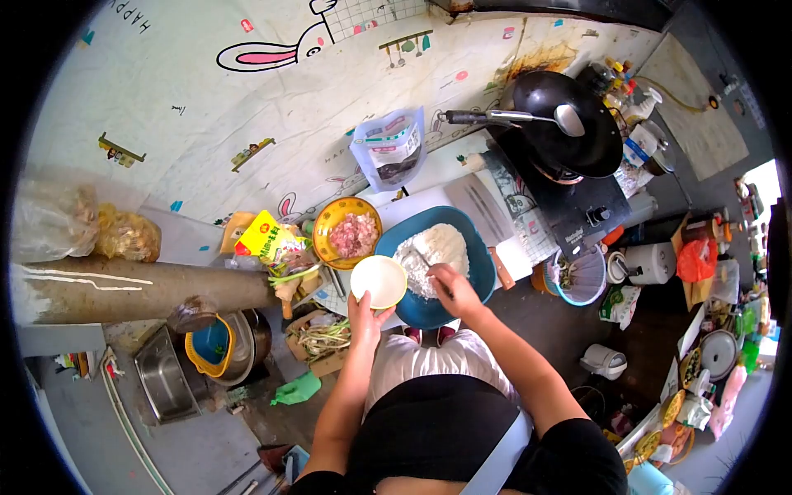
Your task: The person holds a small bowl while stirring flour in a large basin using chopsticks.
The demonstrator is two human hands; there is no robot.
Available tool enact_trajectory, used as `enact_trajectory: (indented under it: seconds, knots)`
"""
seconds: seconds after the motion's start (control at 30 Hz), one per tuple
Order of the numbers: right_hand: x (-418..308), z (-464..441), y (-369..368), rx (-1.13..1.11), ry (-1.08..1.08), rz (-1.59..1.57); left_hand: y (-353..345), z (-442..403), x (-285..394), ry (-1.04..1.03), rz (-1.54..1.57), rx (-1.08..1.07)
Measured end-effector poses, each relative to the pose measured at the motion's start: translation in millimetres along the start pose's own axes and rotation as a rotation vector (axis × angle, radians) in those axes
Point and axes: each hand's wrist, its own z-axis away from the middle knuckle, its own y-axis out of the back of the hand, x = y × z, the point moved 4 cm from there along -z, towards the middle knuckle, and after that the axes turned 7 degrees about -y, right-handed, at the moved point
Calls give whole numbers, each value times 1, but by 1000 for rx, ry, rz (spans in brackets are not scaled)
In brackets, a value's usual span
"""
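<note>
My left hand (367,318) is closed on the rim of a small white bowl (379,281), tilted beside a large blue basin (480,227). White flour (446,247) lies heaped in the basin. Over the flour, my right hand (453,290) is closed round a thin stick-like utensil (423,259) whose tip reaches into the powder; its exact kind is unclear. Left of the basin stands an orange-yellow bowl (322,228) of chopped pinkish meat (355,236). Behind the basin, a broad knife blade (478,200) lies on a white board, its wooden handle (501,268) partly past the basin.
A black wok (549,95) with a ladle (568,120) across it sits on the stove (582,216) at the right. A yellow seasoning packet (268,239) and a clear pouch (389,150) stand near the wall. Green vegetables (323,339) lie in a box below.
</note>
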Motion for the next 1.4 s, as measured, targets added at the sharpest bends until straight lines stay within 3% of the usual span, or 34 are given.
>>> enact_trajectory:
  seconds: [0.33,0.57,0.77,1.13,1.4]
  knots:
    - [-8,-4,59,265,-102,164,-6,0,1,6,-9,2]
    - [-7,2,30,116,-105,96,-8,-4,-2,15,-33,-32]
    - [-3,-4,56,292,-170,135,-15,1,4,8,-17,-13]
    - [-27,0,12,107,-145,-23,-11,-3,-4,0,-17,-11]
    - [-10,-4,36,199,-214,19,-11,-2,-2,0,-22,-17]
